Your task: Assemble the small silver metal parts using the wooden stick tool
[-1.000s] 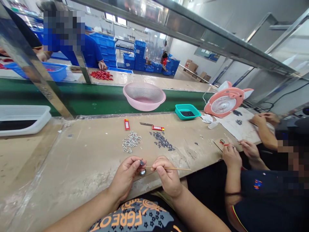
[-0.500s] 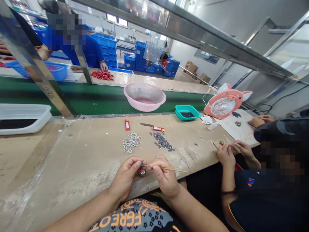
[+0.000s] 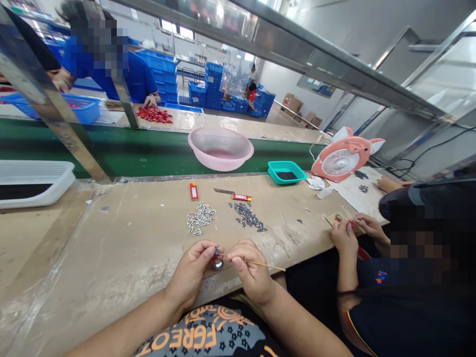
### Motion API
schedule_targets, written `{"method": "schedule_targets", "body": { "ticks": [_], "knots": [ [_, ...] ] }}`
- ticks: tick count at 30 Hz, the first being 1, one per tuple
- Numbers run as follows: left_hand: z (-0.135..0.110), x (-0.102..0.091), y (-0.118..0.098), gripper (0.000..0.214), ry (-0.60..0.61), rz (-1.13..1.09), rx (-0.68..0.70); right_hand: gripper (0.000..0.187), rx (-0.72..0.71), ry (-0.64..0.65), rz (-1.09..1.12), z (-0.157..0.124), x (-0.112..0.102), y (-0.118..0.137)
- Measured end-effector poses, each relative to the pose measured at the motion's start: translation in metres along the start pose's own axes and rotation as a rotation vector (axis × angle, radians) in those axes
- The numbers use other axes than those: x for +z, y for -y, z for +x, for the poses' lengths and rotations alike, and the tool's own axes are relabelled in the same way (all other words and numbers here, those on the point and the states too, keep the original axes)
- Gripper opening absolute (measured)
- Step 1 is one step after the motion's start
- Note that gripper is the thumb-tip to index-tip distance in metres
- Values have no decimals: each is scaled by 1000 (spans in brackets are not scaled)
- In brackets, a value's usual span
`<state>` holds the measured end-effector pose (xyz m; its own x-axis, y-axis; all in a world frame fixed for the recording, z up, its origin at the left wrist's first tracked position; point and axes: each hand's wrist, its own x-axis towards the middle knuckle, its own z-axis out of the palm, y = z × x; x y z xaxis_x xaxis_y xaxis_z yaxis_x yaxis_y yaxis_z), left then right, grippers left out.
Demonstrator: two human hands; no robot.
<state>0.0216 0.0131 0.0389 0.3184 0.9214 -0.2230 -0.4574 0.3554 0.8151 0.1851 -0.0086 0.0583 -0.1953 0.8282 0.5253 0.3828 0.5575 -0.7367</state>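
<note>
1. Wooden, pale and thin, a stick (image 3: 262, 265) is pinched in the right hand (image 3: 252, 276), whose fingers are curled closed around it. The long end juts out to that hand's right, and the near tip points at the left hand's fingertips.
2. The left hand (image 3: 193, 275) is closed in a pinch on a small dark metal part (image 3: 216, 251). Thumb and forefinger hold it just beside the right hand's knuckles.
3. Directly below the two sets of fingertips, a small round silvery piece (image 3: 217, 266) lies on the worn beige desk (image 3: 130, 248), near its front edge.
4. Beyond the left hand is a heap of small silver-white pieces (image 3: 201, 218). Beyond the right hand is a heap of small dark grey pieces (image 3: 248, 218), and the two heaps lie apart.
5. Farther out from the hands lie a red lighter (image 3: 193, 191) and a red-handled utility knife (image 3: 234, 194).
6. Past those, a pink plastic mesh bowl (image 3: 220, 147) sits on the green conveyor belt (image 3: 148, 153). A teal plastic tray (image 3: 286, 171) stands ahead and to the right of the right hand.
7. Well to the right of the right hand, a co-worker's hands (image 3: 344, 238) work at the desk edge on something too small to make out. Behind them stands a pink desk fan with ears (image 3: 344, 157).
8. Far to the left of the left hand sits a white plastic tray (image 3: 33, 182).
</note>
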Motion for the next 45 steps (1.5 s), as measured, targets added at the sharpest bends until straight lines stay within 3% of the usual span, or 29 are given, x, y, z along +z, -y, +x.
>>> {"method": "schedule_targets", "body": {
  "ticks": [7, 12, 15, 22, 26, 45],
  "knots": [
    [2, -1, -2, 12, -42, -34, 33, 17, 66, -3, -33, -3, -4, -5],
    [3, 0, -2, 14, -68, -61, 60, 19, 125, 214, -155, -11, 3, -24],
    [3, 0, -2, 14, -70, -53, 59, 20, 149, 262, -176, -15, 7, -32],
    [3, 1, -1, 12, -44, -15, 57, 21, 104, 102, 68, -9, -3, -11],
    [1, 1, -1, 14, -5, 5, 24, 18, 33, -3, 69, -3, -6, -1],
    [-1, 3, -2, 16, 12, -31, -40, 20, 39, -22, -23, 1, 0, -2]
  ]
}}
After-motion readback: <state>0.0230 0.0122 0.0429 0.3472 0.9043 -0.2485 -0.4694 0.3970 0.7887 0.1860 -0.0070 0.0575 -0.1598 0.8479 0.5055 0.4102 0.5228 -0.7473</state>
